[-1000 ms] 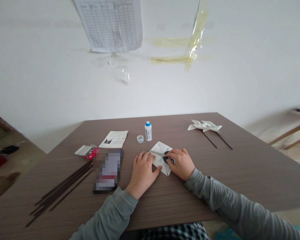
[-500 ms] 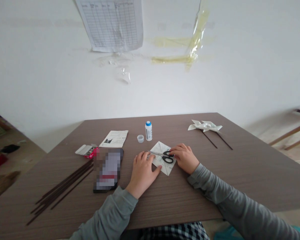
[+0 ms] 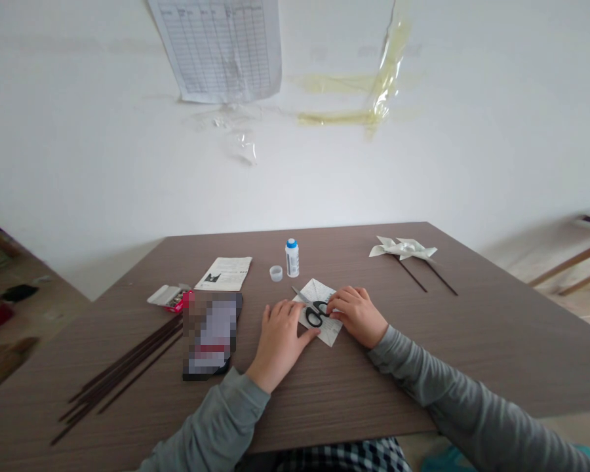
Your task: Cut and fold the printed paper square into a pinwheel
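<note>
A square of printed paper (image 3: 330, 333) with diagonal crease lines lies on the table, one corner toward me. Black-handled scissors (image 3: 314, 317) rest across it, blades pointing to the far left. My right hand (image 3: 358, 314) has its fingertips closed on the far handle loop of the scissors. Flat at the paper's left edge is my left hand (image 3: 282, 334), fingers spread and thumb on the near-left edge. Just beyond the paper stand a white glue bottle (image 3: 293, 261) with a blue cap and a small clear cup (image 3: 276, 273).
Left of my hands lie a phone (image 3: 214, 337), a bundle of dark sticks (image 3: 122, 373), a red-and-white box (image 3: 170, 298) and folded printed paper (image 3: 225, 273). Two paper pinwheels (image 3: 404, 248) on sticks lie at the back right of the table (image 3: 472, 341). A wall rises behind.
The scissors have turned on the paper and shifted left, their blade tips now pointing farther away from me. My right hand has moved slightly left with them. My left hand stays nearly still.
</note>
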{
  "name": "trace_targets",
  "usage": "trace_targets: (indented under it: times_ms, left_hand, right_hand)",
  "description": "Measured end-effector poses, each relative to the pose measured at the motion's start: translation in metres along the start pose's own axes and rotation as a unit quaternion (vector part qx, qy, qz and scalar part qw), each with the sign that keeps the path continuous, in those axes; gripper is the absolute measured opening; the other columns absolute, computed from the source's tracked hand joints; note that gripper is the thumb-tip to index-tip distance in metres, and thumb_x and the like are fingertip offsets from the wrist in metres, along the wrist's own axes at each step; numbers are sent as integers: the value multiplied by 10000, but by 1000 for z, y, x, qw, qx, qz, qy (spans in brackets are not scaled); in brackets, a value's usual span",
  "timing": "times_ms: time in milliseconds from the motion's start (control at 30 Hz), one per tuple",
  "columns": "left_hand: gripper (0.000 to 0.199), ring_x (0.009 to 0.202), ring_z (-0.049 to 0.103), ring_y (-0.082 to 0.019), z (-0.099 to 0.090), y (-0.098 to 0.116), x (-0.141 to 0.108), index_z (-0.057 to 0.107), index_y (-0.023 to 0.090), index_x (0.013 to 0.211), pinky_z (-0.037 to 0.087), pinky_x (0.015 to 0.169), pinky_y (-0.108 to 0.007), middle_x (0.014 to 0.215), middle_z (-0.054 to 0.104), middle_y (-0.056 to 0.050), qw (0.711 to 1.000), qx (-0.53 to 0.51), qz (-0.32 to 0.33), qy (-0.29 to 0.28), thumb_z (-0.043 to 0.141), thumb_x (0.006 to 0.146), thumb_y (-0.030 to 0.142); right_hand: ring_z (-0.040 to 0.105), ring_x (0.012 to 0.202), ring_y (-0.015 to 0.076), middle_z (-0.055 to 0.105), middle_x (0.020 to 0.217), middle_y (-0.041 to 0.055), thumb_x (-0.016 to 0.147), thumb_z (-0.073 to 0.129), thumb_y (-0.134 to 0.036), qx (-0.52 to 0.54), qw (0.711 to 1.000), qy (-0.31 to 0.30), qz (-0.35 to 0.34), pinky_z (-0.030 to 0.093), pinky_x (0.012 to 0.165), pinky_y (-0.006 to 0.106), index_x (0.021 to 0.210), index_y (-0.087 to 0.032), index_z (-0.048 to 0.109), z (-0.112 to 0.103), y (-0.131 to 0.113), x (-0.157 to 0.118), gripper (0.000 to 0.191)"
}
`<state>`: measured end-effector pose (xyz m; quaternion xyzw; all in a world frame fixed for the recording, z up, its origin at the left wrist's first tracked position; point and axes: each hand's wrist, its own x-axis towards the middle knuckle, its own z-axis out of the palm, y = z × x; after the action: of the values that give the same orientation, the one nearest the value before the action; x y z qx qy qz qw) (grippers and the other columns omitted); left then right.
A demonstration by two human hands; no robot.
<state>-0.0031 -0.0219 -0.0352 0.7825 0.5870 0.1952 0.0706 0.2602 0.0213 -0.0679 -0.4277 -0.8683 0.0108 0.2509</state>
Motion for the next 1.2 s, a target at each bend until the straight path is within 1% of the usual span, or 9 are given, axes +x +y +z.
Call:
trace_targets:
  times_ms: [200, 333, 433, 567, 700, 900, 1000, 1100, 1200]
  left_hand:
    - [360, 1667, 800, -470, -7, 7, 2, 944, 296, 1376, 505, 1522, -814, 1553, 956, -133, 999, -25, -19, -27, 1072, 1046, 232]
    - [208, 1712, 767, -459, -12, 10, 3, 984, 316, 1108, 472, 1544, -824, 1615, 942, -98, 998, -50, -26, -39, 1068, 1014, 151]
    - [218, 1736, 742, -462, -13, 10, 4, 989, 317, 961, 462, 1540, -849, 1670, 923, -89, 996, -64, -23, -49, 1049, 1011, 114]
    - [232, 1697, 766, -465, -14, 4, 3, 997, 307, 947, 512, 1507, -850, 1663, 924, -113, 996, -78, 2, -40, 1028, 1007, 86]
    - [251, 1738, 732, -488, -16, -2, 3, 988, 291, 940, 526, 1495, -867, 1727, 888, -135, 996, -76, 33, -21, 980, 1013, 50]
    - [303, 1764, 707, -498, -24, -22, -10, 973, 281, 971, 507, 1473, -930, 1753, 867, -145, 997, -39, 55, 22, 833, 1060, 27]
    - [315, 1732, 725, -484, -26, -39, -19, 955, 287, 945, 527, 1467, -905, 1700, 893, -134, 996, -5, 68, 64, 810, 1066, 35]
    - [341, 1706, 729, -478, -30, -57, -24, 942, 301, 917, 543, 1449, -903, 1655, 909, -121, 993, 29, 50, 99, 783, 1078, 46]
    - [369, 1702, 713, -475, -38, -71, -18, 944, 305, 900, 542, 1440, -890, 1641, 909, -119, 992, 57, 25, 109, 750, 1109, 71]
  right_hand:
    - [801, 1290, 331, 941, 1275, 87, 1204, 902, -204, 17, 999, -30, 3, 575, 1156, 484, 1210, -308, 963, 4, -7, 1, 120]
    - [794, 1275, 340, 924, 1235, 110, 1219, 874, -229, 29, 999, -42, 7, 602, 1163, 508, 1199, -284, 970, 5, -10, 3, 113]
    - [799, 1280, 349, 925, 1227, 122, 1222, 855, -238, 41, 998, -53, 12, 621, 1176, 530, 1198, -282, 973, 3, -12, 3, 128]
    - [820, 1311, 370, 941, 1300, 137, 1198, 866, -270, 59, 996, -69, 24, 647, 1211, 572, 1268, -298, 972, -1, -13, 4, 130]
    - [850, 1349, 421, 942, 1383, 163, 1172, 891, -310, 80, 993, -75, 47, 683, 1204, 613, 1417, -314, 962, -2, -11, 5, 256]
    - [851, 1402, 410, 940, 1427, 155, 1150, 899, -275, 91, 991, -84, 59, 662, 1265, 619, 1468, -300, 945, -1, -10, 6, 323]
    - [845, 1420, 402, 936, 1442, 160, 1135, 918, -262, 89, 989, -94, 67, 646, 1286, 613, 1495, -278, 937, -3, -11, 6, 360]
    - [847, 1411, 411, 937, 1437, 175, 1144, 908, -267, 93, 989, -90, 66, 643, 1280, 612, 1487, -282, 944, -4, -11, 6, 345]
    - [852, 1402, 423, 942, 1424, 181, 1141, 910, -278, 98, 989, -87, 65, 648, 1270, 614, 1470, -296, 952, -5, -11, 6, 332]
